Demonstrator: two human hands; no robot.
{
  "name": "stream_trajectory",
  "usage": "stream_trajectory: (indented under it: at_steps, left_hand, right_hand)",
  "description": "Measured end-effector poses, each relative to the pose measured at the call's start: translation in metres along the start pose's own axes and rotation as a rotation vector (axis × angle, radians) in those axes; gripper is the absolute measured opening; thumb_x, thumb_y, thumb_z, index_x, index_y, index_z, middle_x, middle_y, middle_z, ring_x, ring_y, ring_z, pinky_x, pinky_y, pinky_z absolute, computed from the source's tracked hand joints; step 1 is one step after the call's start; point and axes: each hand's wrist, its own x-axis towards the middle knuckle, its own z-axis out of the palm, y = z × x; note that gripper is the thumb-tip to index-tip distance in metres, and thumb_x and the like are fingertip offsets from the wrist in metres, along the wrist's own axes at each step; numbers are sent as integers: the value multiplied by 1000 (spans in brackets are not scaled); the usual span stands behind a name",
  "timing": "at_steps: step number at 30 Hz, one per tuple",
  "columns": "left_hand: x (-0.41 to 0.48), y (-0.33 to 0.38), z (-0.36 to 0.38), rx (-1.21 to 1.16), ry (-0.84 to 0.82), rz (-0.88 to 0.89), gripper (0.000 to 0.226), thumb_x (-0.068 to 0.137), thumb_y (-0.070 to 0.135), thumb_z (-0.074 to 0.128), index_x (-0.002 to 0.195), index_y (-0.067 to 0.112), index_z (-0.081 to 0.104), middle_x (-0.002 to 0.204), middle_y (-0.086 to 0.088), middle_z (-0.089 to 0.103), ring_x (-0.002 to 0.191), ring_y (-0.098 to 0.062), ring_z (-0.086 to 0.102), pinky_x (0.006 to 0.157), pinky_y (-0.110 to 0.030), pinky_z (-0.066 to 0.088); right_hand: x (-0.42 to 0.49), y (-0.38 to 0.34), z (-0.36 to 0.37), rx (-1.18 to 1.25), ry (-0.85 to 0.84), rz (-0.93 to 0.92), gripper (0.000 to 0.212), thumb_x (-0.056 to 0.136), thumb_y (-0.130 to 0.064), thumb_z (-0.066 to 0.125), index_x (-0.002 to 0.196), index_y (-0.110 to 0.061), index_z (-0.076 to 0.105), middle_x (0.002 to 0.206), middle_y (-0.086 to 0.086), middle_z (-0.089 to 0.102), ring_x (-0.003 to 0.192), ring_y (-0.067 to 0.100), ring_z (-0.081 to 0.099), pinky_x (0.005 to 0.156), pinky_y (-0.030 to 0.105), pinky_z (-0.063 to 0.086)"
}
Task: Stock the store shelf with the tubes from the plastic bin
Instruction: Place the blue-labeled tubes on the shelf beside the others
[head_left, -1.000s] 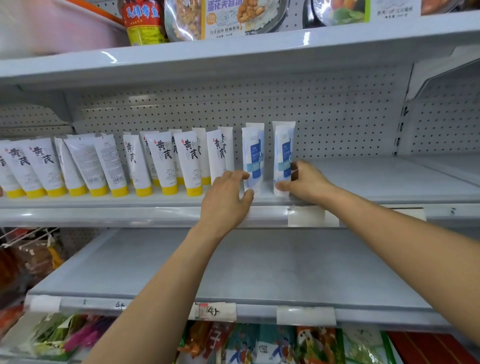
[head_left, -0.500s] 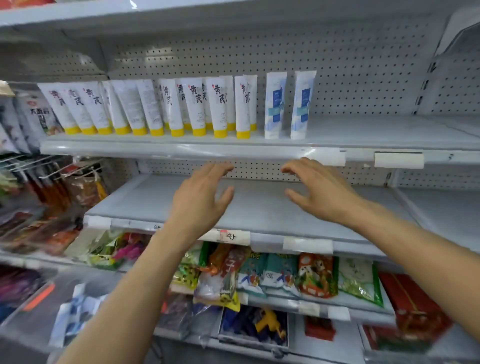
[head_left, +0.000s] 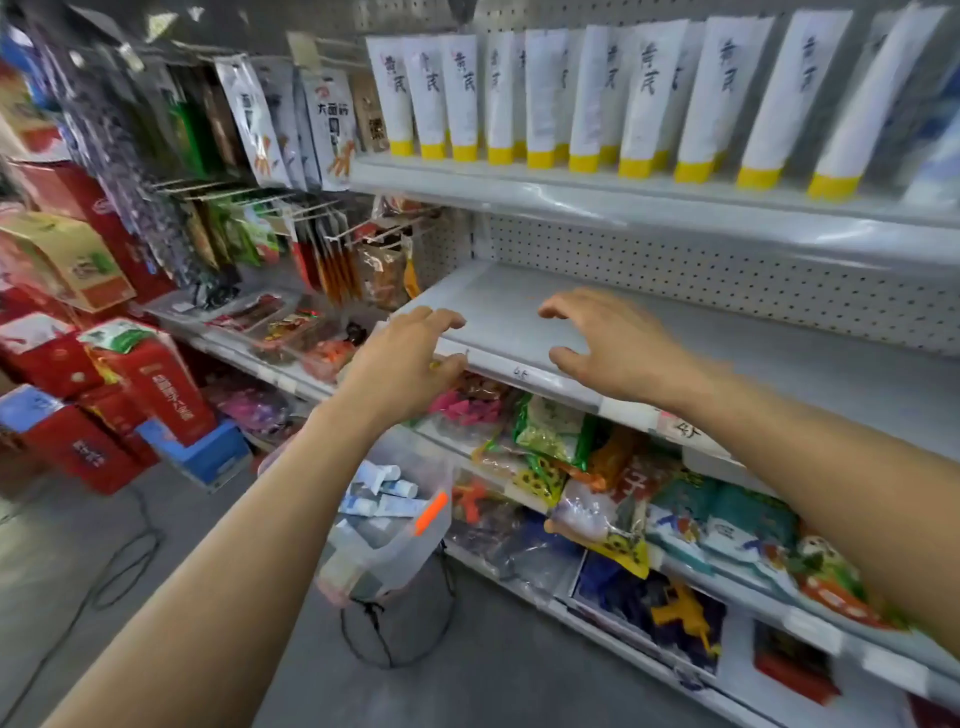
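Observation:
A clear plastic bin (head_left: 395, 551) with an orange clip sits low on a black wire stand, below my left forearm. Several white and blue tubes (head_left: 382, 496) lie loose inside it. On the upper store shelf (head_left: 649, 205) stands a row of white tubes with yellow caps (head_left: 644, 104); a blue-white tube (head_left: 940, 161) shows at the far right edge. My left hand (head_left: 410, 358) and my right hand (head_left: 613, 348) hover in the air in front of the bare middle shelf, fingers loosely spread, holding nothing.
The bare grey middle shelf (head_left: 727, 343) runs behind my hands. Snack bags (head_left: 571, 467) fill the lower shelves. Hanging packets (head_left: 291, 124) are on pegs at left. Red cartons (head_left: 104, 395) are stacked on the floor at left, with a black cable (head_left: 119, 566) beside them.
Both hands let go of the blue-white tubes on the upper shelf and dropped away from it. The view swung down and left, bringing the bin into sight.

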Motion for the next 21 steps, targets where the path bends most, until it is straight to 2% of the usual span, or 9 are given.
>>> stream_trajectory:
  at_steps: [4, 11, 16, 18, 20, 21]
  left_hand:
    - [8, -90, 1, -26, -41, -99, 43, 92, 34, 57, 132, 18, 52, 125, -6, 57, 112, -26, 56, 91, -40, 46]
    - [14, -242, 36, -169, -214, -347, 40, 91, 30, 59, 129, 17, 55, 125, -2, 61, 107, -20, 59, 91, -30, 44]
    - [25, -302, 98, -320, -346, -519, 41, 93, 29, 59, 131, 15, 55, 125, -3, 61, 106, -21, 59, 89, -28, 45]
    - [30, -322, 129, -406, -360, -607, 39, 93, 27, 60, 129, 14, 56, 123, -3, 62, 100, -17, 59, 82, -21, 45]
    - [36, -341, 161, -471, -370, -704, 36, 93, 26, 61, 127, 13, 57, 118, -3, 62, 90, -14, 56, 62, -10, 41]
    - [39, -350, 177, -500, -372, -758, 35, 93, 25, 61, 126, 13, 57, 114, -2, 62, 87, -13, 55, 57, -9, 38]
  right_hand:
    - [76, -43, 52, 32, -72, -36, 46, 90, -34, 55, 133, -20, 47, 136, 1, 51, 123, 21, 47, 97, 38, 43]
    - [188, -105, 178, 177, -291, -58, 36, 84, -33, 59, 117, -20, 55, 117, 4, 61, 101, 23, 58, 83, 40, 50]
    - [224, -110, 278, 285, -522, -2, 39, 85, -31, 60, 122, -19, 55, 122, 3, 60, 106, 19, 59, 88, 40, 51]
    - [234, -105, 316, 311, -616, 35, 41, 86, -32, 60, 124, -19, 54, 123, 4, 59, 108, 20, 58, 91, 40, 50]
    - [245, -97, 353, 337, -692, 68, 40, 86, -32, 61, 123, -18, 54, 121, 5, 59, 106, 22, 58, 90, 41, 49]
    - [251, -94, 371, 343, -726, 81, 40, 86, -31, 61, 123, -16, 54, 119, 5, 60, 105, 22, 58, 89, 41, 49]
